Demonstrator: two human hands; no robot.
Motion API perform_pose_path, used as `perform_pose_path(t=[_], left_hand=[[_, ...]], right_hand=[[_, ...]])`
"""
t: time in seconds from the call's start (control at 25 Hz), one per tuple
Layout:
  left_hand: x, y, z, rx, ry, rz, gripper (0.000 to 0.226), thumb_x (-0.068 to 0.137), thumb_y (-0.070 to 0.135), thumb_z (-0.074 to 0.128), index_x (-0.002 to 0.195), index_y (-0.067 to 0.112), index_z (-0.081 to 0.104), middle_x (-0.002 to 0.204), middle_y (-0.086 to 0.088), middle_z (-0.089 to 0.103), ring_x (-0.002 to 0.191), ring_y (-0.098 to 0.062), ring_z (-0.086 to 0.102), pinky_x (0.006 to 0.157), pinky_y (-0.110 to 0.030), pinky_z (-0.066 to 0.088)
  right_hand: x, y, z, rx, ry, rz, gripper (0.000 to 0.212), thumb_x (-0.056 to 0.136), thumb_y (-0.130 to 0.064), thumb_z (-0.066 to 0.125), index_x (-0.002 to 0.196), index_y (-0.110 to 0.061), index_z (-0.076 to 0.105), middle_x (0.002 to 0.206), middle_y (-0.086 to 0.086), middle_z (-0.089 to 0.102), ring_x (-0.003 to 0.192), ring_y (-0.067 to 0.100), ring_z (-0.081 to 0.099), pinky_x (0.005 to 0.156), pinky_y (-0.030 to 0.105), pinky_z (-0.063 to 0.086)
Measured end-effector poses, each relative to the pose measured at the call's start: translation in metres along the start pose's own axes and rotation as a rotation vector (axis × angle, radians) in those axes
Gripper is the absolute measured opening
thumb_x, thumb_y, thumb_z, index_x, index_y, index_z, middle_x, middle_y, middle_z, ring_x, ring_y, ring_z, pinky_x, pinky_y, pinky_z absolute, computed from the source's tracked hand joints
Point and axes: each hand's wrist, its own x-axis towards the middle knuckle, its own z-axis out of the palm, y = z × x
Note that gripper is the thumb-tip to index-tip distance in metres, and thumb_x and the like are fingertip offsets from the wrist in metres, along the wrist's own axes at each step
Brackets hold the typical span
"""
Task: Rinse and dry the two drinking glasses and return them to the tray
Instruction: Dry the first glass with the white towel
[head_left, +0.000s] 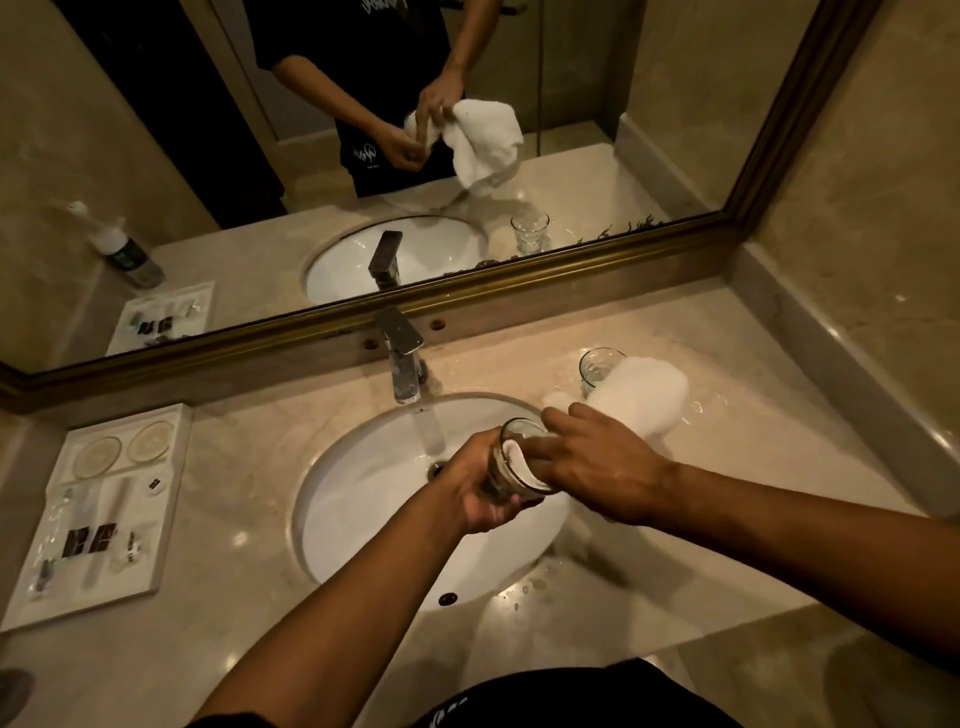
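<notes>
My left hand (480, 486) grips a clear drinking glass (511, 475) tilted over the white sink (363, 467). My right hand (597, 462) pushes part of a white towel (639, 400) into the glass's mouth; the rest of the towel hangs out to the right. A second glass (597, 366) stands upright on the counter at the back right, partly hidden behind the towel. The white tray (171, 457) lies on the counter at the left, with two round coasters (124, 447) at its far end and no glass on it.
A chrome tap (402, 358) stands behind the sink, with no water visibly running. Small toiletry packets (88, 540) fill the near part of the tray. A framed mirror (467, 291) runs along the back. The marble counter (727, 415) at the right looks wet.
</notes>
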Motion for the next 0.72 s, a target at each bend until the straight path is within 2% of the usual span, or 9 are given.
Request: perform_pose_path(t=[0.08,0.16,0.24,0.32,0.4,0.52,0.6,0.64,0.72], left_hand=[[0.001,-0.001,-0.007,-0.094,-0.076,-0.014,0.026,0.086,0.029,0.059,0.075,0.007,0.067,0.064,-0.009,0.062,0.049,-0.023,0.058,0.033,-0.019,0.039],[0.001,-0.009,-0.018,-0.207,-0.17,-0.036,0.028,0.081,0.034,0.064,0.081,0.006,0.066,0.069,-0.012,0.062,0.05,-0.025,0.059,0.029,-0.017,0.036],[0.006,-0.019,-0.029,-0.348,-0.195,0.04,0.033,0.079,0.039,0.066,0.088,0.008,0.065,0.074,-0.013,0.067,0.055,-0.029,0.064,0.031,-0.018,0.039],[0.009,-0.023,-0.029,-0.465,-0.188,0.15,0.034,0.085,0.044,0.064,0.095,0.011,0.065,0.082,-0.014,0.07,0.065,-0.03,0.066,0.037,-0.019,0.04],[0.008,-0.022,-0.02,-0.515,-0.16,0.25,0.042,0.089,0.054,0.062,0.098,0.013,0.068,0.089,-0.011,0.07,0.072,-0.026,0.065,0.042,-0.022,0.041],[0.012,-0.025,-0.007,-0.484,-0.108,0.362,0.074,0.088,0.075,0.046,0.108,0.008,0.072,0.098,-0.014,0.077,0.08,-0.026,0.073,0.054,-0.03,0.057],[0.017,-0.032,-0.002,-0.433,-0.037,0.413,0.097,0.076,0.086,0.039,0.122,0.006,0.069,0.118,-0.022,0.074,0.104,-0.037,0.073,0.076,-0.043,0.062],[0.019,-0.036,-0.002,-0.399,0.004,0.453,0.101,0.072,0.088,0.039,0.125,0.007,0.067,0.124,-0.024,0.071,0.115,-0.041,0.068,0.084,-0.048,0.06],[0.026,-0.045,-0.007,-0.256,0.052,0.575,0.098,0.067,0.092,0.045,0.121,0.014,0.07,0.124,-0.023,0.071,0.121,-0.041,0.065,0.099,-0.054,0.055]], right_hand=[[-0.009,0.007,0.003,-0.017,0.132,0.064,0.031,0.086,-0.011,0.045,0.106,-0.015,0.068,0.141,0.009,0.058,0.094,0.031,0.055,0.07,0.041,0.046],[-0.014,0.009,0.006,0.031,0.199,0.262,0.028,0.072,-0.007,0.071,0.1,-0.01,0.069,0.147,0.016,0.052,0.097,0.036,0.057,0.072,0.042,0.048],[-0.017,0.005,0.018,0.172,0.23,0.526,0.045,0.056,-0.01,0.087,0.098,-0.008,0.069,0.143,0.015,0.052,0.103,0.037,0.057,0.075,0.041,0.051],[-0.014,-0.006,0.03,0.419,0.312,0.818,0.044,0.065,-0.017,0.085,0.105,-0.007,0.068,0.134,0.009,0.052,0.107,0.031,0.057,0.08,0.034,0.051],[-0.01,-0.018,0.038,0.801,0.382,1.065,0.049,0.074,-0.026,0.082,0.116,-0.009,0.064,0.125,0.006,0.053,0.107,0.021,0.058,0.086,0.027,0.046],[-0.007,-0.038,0.043,1.322,0.388,1.075,0.071,0.065,-0.039,0.085,0.128,-0.027,0.056,0.124,-0.001,0.062,0.113,0.011,0.062,0.095,0.03,0.049],[-0.01,-0.045,0.042,1.543,0.327,1.027,0.074,0.065,-0.024,0.091,0.13,-0.029,0.057,0.122,-0.005,0.07,0.113,0.01,0.066,0.096,0.032,0.052],[-0.013,-0.047,0.041,1.61,0.313,1.013,0.071,0.068,-0.015,0.092,0.13,-0.026,0.059,0.119,-0.004,0.073,0.111,0.012,0.069,0.094,0.034,0.054],[-0.021,-0.045,0.038,1.662,0.319,1.028,0.061,0.071,-0.011,0.09,0.124,-0.023,0.063,0.114,-0.003,0.076,0.105,0.015,0.072,0.09,0.035,0.057]])
